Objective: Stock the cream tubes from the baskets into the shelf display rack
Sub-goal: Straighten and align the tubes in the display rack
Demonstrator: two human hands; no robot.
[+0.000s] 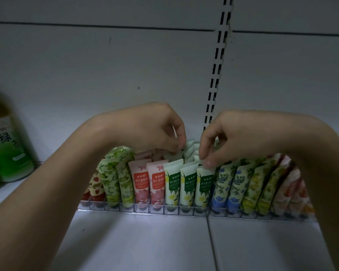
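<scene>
A clear display rack stands on the white shelf, filled with rows of upright cream tubes: strawberry, green leaf, pink, white-and-green, blue, yellow-green and peach ones. My left hand reaches over the rack and pinches the crimped top of a white-and-green tube in a back row. My right hand pinches the top of the front white-and-green tube in the neighbouring column. No baskets are in view.
Green tea bottles stand at the left on the shelf. The white back panel carries a slotted upright. Bare shelf surface lies in front of the rack, with a seam right of centre.
</scene>
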